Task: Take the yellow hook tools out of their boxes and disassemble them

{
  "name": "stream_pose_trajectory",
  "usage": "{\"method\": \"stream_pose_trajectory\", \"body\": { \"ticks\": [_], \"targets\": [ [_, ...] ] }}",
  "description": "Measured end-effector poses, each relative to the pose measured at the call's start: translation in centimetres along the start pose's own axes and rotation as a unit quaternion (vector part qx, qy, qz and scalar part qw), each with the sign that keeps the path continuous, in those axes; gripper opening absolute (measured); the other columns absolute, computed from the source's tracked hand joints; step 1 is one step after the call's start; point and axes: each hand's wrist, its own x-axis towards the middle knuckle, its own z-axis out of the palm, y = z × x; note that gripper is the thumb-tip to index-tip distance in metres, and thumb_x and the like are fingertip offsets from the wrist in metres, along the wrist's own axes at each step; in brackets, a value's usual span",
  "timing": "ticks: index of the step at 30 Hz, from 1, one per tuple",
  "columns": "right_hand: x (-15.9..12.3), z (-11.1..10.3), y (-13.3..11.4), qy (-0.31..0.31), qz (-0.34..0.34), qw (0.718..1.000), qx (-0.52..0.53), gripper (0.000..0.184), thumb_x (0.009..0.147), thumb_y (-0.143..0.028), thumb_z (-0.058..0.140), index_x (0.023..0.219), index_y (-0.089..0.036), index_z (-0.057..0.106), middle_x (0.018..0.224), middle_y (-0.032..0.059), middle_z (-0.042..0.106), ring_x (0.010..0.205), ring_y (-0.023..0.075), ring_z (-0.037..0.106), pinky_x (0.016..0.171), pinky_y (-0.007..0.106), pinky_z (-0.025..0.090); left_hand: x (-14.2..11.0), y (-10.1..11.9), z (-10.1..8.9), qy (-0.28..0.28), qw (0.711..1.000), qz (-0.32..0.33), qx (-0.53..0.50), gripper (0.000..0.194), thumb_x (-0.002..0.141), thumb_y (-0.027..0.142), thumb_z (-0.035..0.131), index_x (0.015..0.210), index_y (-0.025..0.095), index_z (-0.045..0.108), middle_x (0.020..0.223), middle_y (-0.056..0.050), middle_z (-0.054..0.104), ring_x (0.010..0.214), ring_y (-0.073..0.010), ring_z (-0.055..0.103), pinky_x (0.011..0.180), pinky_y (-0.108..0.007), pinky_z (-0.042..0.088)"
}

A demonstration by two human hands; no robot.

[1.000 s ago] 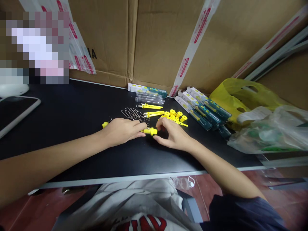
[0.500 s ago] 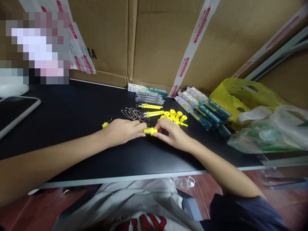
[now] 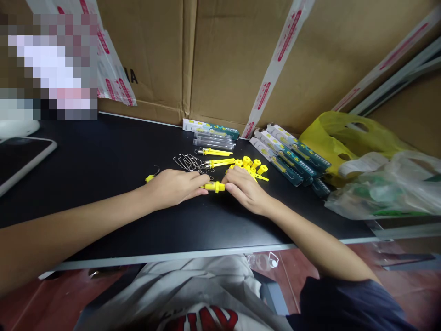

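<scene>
A yellow tubular spring scale (image 3: 216,186) lies sideways between my hands, above the black tabletop. My left hand (image 3: 177,186) is closed round its tube and hides most of it; the far left end (image 3: 149,178), yellow with a small wire hook, pokes out behind the hand. My right hand (image 3: 246,191) has its fingers curled, with thumb and forefinger at the scale's yellow right tip. Just beyond the hands are a heap of wire hooks (image 3: 188,162), slim yellow scale inserts (image 3: 220,162) and several yellow end caps (image 3: 255,164).
Clear plastic tubes (image 3: 214,139) lie by a printed carton (image 3: 210,128) at the back. More cartons (image 3: 289,154) are stacked right, beside yellow and clear plastic bags (image 3: 382,184). A phone or tablet (image 3: 24,158) rests far left. Large cardboard (image 3: 227,59) stands behind the table.
My right thumb and fingers have rolled over and drawn closer together at the scale's right tip. The yellow cap there shows slightly turned. My left hand stays nearly still.
</scene>
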Motion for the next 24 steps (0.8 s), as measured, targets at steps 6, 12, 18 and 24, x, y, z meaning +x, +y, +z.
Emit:
{"method": "stream_pose_trajectory", "body": {
  "ticks": [6,12,18,24],
  "targets": [
    [0.3,0.1,-0.2,-0.017,0.009,0.998,0.054,0.032,0.099,-0.033,0.036,0.079,-0.018,0.057,0.077,0.0039,0.056,0.076,0.0169,0.046,0.076,0.032,0.034,0.0,0.0,0.0,-0.004,1.000,0.012,0.007,0.023,0.096,0.040,0.040,0.099,0.022,0.053,0.079,0.002,0.065,0.067,-0.0120,0.064,0.047,-0.021,0.031],
    [0.1,-0.1,0.1,0.000,-0.003,1.000,0.019,0.021,0.094,-0.034,0.049,0.084,-0.018,0.058,0.078,0.0033,0.057,0.077,0.0170,0.046,0.073,0.031,0.034,0.0,0.0,0.0,-0.004,1.000,0.009,0.013,0.025,0.097,0.041,0.038,0.098,0.021,0.053,0.078,0.002,0.065,0.065,-0.0124,0.064,0.045,-0.022,0.029],
    [-0.2,0.3,0.1,0.060,-0.051,0.991,-0.111,0.011,0.089,-0.030,0.057,0.089,-0.019,0.056,0.077,0.0032,0.056,0.076,0.0181,0.044,0.067,0.031,0.030,0.0,0.0,0.0,-0.009,1.000,0.001,0.011,0.028,0.098,0.043,0.035,0.096,0.021,0.053,0.078,0.002,0.065,0.066,-0.0128,0.063,0.046,-0.022,0.029],
    [-0.3,0.2,-0.9,0.072,-0.068,0.984,-0.146,0.007,0.090,-0.025,0.052,0.094,-0.019,0.049,0.082,0.0038,0.058,0.076,0.0185,0.045,0.067,0.032,0.031,-0.1,-0.1,0.1,0.002,1.000,0.000,0.012,0.029,0.098,0.043,0.032,0.098,0.021,0.052,0.079,0.002,0.065,0.066,-0.0133,0.064,0.046,-0.024,0.029]
  ]
}}
